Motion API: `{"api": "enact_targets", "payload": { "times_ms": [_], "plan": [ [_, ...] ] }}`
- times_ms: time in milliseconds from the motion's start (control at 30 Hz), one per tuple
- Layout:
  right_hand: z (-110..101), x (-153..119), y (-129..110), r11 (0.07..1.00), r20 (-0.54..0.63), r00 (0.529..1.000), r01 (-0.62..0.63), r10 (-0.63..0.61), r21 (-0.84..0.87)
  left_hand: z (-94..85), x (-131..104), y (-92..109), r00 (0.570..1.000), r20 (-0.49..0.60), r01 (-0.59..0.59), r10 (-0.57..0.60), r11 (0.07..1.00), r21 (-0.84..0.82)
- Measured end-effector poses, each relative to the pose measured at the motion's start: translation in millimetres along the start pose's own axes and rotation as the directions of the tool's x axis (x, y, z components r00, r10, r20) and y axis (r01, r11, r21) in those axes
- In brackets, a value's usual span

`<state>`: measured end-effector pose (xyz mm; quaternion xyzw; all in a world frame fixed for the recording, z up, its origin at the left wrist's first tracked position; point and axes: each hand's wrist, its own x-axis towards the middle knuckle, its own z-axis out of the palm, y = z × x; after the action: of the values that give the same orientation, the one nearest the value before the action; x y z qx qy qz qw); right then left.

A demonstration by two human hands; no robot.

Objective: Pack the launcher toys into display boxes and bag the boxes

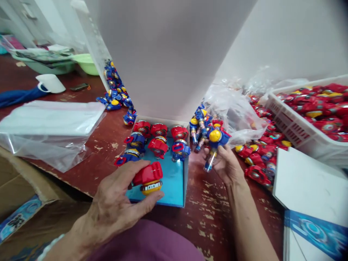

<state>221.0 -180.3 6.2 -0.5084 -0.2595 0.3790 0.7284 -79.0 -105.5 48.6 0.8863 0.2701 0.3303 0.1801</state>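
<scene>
My left hand holds a red toy with a yellow part between thumb and fingers, over the front of an open box with a blue bottom. Several red toys and blue toys stand in rows at the back of this box, and its tall white lid rises behind them. To the right of the box, my right hand grips a blue toy with a yellow cap and a clear tube, beside a heap of similar blue toys.
At the right a white basket is full of red toys, with a pile of red toys beside it. White boxes stand front right. Plastic bags lie left, near a white mug and a cardboard carton.
</scene>
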Motion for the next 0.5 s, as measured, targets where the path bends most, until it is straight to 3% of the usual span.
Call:
{"api": "enact_targets", "payload": {
  "times_ms": [100, 267, 400, 500],
  "plan": [
    [-7, -25, 4, 0.969, -0.076, 0.993, -0.065, 0.086, 0.24, -5.7, 10, 9, 0.992, 0.057, -0.122, 0.115, 0.982, 0.144],
    [-10, -43, 11, 0.961, -0.218, 0.967, -0.069, 0.13, 0.266, -3.7, 18, 14, 0.966, 0.085, -0.259, 0.245, 0.893, 0.367],
    [-12, -53, 15, 0.942, -0.159, 0.968, -0.138, 0.193, 0.306, 7.2, 24, 12, 0.932, 0.035, -0.35, 0.36, 0.872, 0.341],
    [-13, -55, 19, 0.957, -0.188, 0.97, -0.097, 0.152, 0.273, 8.4, 29, 11, 0.908, 0.119, -0.419, 0.402, 0.872, 0.253]
  ]
}}
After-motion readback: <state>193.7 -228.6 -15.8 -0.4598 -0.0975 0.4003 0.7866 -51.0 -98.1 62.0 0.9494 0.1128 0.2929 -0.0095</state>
